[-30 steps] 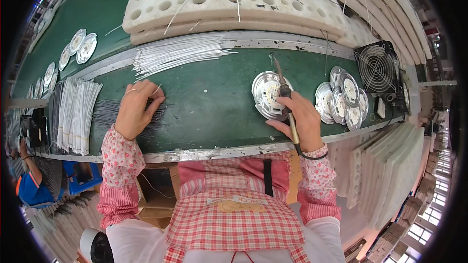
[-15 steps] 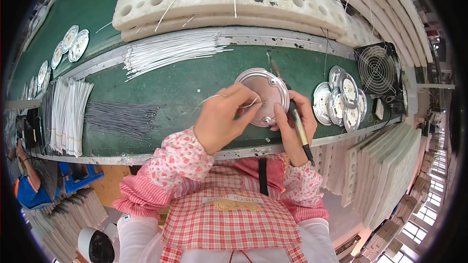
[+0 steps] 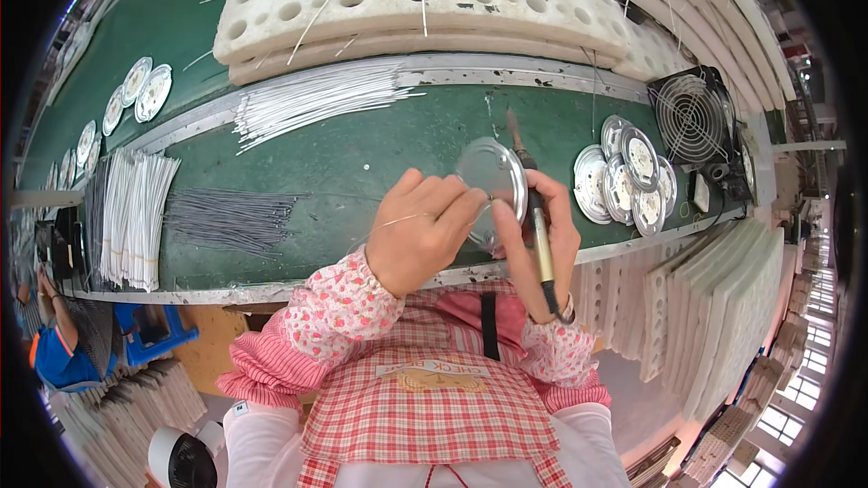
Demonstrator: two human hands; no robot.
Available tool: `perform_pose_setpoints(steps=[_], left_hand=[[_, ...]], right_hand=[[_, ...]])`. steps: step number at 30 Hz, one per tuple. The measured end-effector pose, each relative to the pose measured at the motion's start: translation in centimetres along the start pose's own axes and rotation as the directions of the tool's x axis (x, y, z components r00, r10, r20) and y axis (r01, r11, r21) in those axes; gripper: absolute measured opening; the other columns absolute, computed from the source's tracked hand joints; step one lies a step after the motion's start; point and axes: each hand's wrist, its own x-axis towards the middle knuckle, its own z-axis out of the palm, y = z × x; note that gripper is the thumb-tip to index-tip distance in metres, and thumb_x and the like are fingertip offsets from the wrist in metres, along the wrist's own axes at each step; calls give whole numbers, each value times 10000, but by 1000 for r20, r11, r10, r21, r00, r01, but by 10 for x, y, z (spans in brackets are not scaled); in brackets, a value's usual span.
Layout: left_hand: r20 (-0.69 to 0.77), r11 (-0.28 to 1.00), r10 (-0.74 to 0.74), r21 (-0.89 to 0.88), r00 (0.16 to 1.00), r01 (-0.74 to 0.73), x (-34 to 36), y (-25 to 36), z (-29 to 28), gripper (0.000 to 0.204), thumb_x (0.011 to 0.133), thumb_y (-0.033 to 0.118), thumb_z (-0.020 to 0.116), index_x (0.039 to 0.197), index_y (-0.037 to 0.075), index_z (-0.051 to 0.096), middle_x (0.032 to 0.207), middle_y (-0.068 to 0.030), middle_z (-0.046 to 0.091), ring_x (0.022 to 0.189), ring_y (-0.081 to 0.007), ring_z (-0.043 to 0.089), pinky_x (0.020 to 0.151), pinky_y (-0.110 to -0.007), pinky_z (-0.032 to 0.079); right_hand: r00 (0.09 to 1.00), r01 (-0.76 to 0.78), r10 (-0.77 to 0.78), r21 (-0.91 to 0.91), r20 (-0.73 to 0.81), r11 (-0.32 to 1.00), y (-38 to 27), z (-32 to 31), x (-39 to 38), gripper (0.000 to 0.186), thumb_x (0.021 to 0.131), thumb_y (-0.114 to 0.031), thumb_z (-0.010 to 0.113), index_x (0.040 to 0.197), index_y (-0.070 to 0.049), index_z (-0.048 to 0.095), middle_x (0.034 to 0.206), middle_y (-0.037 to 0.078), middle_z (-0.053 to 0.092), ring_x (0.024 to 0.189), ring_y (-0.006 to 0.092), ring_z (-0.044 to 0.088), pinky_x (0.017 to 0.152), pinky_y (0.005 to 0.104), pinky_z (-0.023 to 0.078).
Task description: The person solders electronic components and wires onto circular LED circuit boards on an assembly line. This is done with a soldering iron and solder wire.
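A metal lamp disc stands tilted above the green bench, its metal back toward me. My left hand is closed, pinching a thin wire at the middle of the disc. My right hand grips a soldering iron along with the disc's right side, thumb near its centre; the iron's tip points away from me. Beside my left hand lies a bundle of grey wires, with upright-lying white wires farther left. More white wires lie behind. Stacked discs lie to the right.
Perforated foam boards with discs on them fill the back. A fan sits at the right. More discs lie on the back-left surface. A co-worker's arm, a blue stool and stacked boards flank the bench.
My left hand moved right from the grey wires to the disc, bringing a wire. The disc was lifted from the bench and turned over, and now tilts more steeply in my right hand.
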Motion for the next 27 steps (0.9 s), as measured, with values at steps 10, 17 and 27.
perform_pose_setpoints(steps=[10, 17, 27], left_hand=[[306, 850, -221, -405, 926, 337, -10, -28, -10, 222, 819, 54, 701, 1037, 20, 681, 871, -115, 628, 749, -306, 614, 739, -338, 454], [317, 527, -515, -615, 796, 586, -17, -14, 0, 104, 905, 38, 652, 972, -39, 673, 815, -69, 617, 751, -97, 593, 657, -290, 464], [139, 755, -625, -146, 768, 640, -5, -5, -1, 331, 769, 271, 811, 865, -17, 678, 641, -120, 629, 561, -233, 569, 701, -322, 459]], right_hand=[[702, 618, -534, -30, 471, 786, 19, -20, 38, 1117, 588, -321, 948, 1479, -64, 325, 1338, 189, 481, 1239, 355, 497, 1058, 420, 401], [777, 512, -477, 28, 411, 858, 22, 3, 32, 1132, 588, -290, 946, 1493, -47, 310, 1375, 196, 461, 1253, 373, 469, 1061, 439, 390], [813, 582, -537, -278, 226, 764, 18, 22, 11, 1009, 636, -254, 894, 1465, -23, 367, 1268, 198, 526, 1119, 395, 505, 980, 455, 414]])
